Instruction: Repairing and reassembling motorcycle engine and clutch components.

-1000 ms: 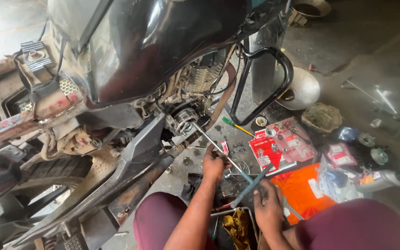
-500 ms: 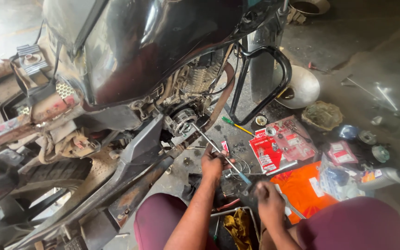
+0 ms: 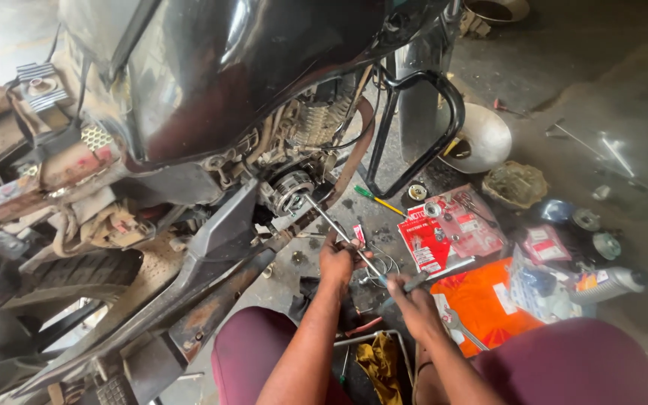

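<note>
Low in the middle of the frame, our left hand point(image 3: 337, 262) is wrapped around the long thin metal rod point(image 3: 339, 234), which slants up and left until its tip meets the round ribbed metal engine part point(image 3: 292, 190) of the black motorcycle point(image 3: 249, 67). Just right of it, our right hand point(image 3: 411, 301) is closed on a grey-handled tool point(image 3: 429, 275) at the rod's lower end. A red flat parts packet point(image 3: 423, 240) and an orange plastic sheet point(image 3: 481, 304) lie on the floor to the right.
</note>
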